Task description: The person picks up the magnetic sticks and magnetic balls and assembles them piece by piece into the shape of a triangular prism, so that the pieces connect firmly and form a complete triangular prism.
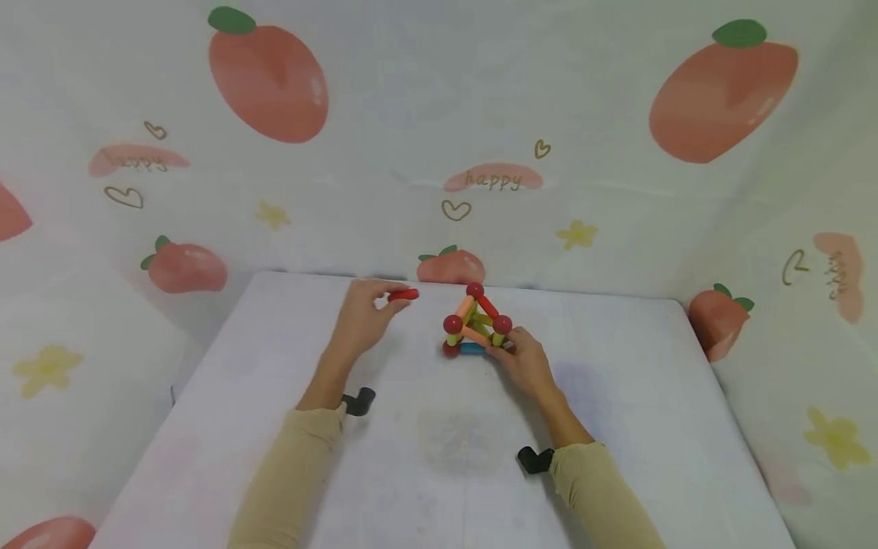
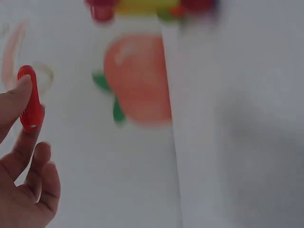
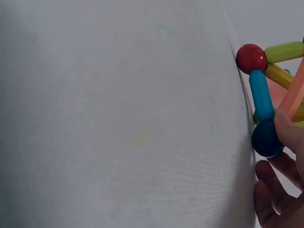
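Note:
My left hand pinches a short red rod between thumb and fingers, held apart from the frame; in the left wrist view the red rod is tilted. A house-shaped frame of coloured rods and balls, topped by a red ball, stands toward the back of the table. At its lower right corner my right hand holds it. In the right wrist view, thumb and fingers grip a dark blue ball, joined by a blue rod to a red ball.
The white table meets a fabric backdrop printed with fruit along its back edge. Black wrist mounts sit beside both cuffs. Fabric also rises at the left and right sides.

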### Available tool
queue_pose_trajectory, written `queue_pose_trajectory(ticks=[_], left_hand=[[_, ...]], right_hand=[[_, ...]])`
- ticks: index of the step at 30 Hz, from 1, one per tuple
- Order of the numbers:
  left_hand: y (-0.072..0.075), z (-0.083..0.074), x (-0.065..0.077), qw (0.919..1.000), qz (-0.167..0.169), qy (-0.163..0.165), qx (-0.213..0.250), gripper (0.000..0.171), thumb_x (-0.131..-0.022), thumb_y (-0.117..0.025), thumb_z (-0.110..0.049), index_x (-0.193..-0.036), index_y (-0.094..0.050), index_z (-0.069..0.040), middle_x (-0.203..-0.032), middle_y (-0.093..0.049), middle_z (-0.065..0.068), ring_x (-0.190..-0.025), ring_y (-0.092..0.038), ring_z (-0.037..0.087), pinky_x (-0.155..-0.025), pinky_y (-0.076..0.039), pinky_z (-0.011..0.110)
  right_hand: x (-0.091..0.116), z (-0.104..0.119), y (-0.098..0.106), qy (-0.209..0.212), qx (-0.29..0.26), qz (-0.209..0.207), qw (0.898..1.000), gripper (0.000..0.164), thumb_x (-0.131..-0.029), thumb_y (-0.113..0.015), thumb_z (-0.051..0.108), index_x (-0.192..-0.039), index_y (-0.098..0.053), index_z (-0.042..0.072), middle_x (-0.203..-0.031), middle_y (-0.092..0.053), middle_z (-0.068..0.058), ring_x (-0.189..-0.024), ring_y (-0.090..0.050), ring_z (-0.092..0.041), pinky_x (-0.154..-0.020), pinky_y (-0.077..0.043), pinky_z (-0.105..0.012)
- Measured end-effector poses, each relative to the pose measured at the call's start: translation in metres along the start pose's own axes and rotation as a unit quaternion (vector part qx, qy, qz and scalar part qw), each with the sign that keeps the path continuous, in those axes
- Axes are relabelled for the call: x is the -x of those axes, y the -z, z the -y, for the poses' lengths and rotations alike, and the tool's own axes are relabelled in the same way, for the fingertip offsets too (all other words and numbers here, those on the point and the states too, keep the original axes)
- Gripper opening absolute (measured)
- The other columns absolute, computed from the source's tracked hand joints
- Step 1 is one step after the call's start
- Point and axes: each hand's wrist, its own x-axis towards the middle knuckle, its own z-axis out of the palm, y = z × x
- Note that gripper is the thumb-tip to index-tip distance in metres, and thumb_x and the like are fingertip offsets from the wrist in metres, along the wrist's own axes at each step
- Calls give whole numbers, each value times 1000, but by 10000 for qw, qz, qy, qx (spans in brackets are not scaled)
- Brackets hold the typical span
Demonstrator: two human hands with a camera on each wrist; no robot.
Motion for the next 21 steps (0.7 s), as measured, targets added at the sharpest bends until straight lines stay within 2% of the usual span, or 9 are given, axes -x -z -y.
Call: queue_pose_trajectory(ticks=[4, 9, 13, 16, 21], left_hand=[[-41, -37, -6, 9992, 281, -215, -187, 28, -92, -77, -27, -120, -76, -22, -109, -72, -1, -109, -48, 22, -87, -49, 38], [-75, -60, -9, 9966, 638, -392, -335, 25, -88, -81, -29, -112, -79, -22, -100, -76, -4, -104, -48, 21, -79, -49, 35], [-89, -65, -10, 9938, 596, -698, -632, 19, -88, -81, -28, -106, -80, -22, -93, -76, -4, -102, -50, 21, -83, -46, 37], [-92, -65, -10, 9914, 487, -859, -857, 18, -87, -82, -29, -104, -81, -22, -96, -77, -5, -100, -51, 21, -85, -46, 39], [-94, -66, -10, 9880, 520, -965, -1093, 21, -86, -83, -32, -104, -82, -24, -101, -78, -5, -101, -50, 20, -84, -45, 38]], right_hand=[[1, 1, 0, -5, 12, -33, 10000, 26, -89, -80, 24, -110, -72, 11, -105, -66, -10, -90, -66, -24, -82, -57, -39], [0, 2, 0, 200, -23, -111, 9997, 24, -89, -80, 21, -108, -72, 9, -103, -67, -12, -89, -69, -26, -82, -58, -42], [-1, 2, 0, 276, -15, -136, 9995, 24, -89, -80, 20, -108, -73, 8, -101, -67, -12, -87, -70, -27, -81, -59, -42], [-1, 1, 0, 291, 43, -147, 9995, 25, -88, -80, 20, -109, -73, 9, -101, -67, -11, -86, -69, -26, -80, -59, -41], [-1, 0, -1, 312, 134, -165, 9993, 26, -88, -81, 21, -110, -72, 10, -100, -68, -11, -87, -68, -26, -81, -60, -42]])
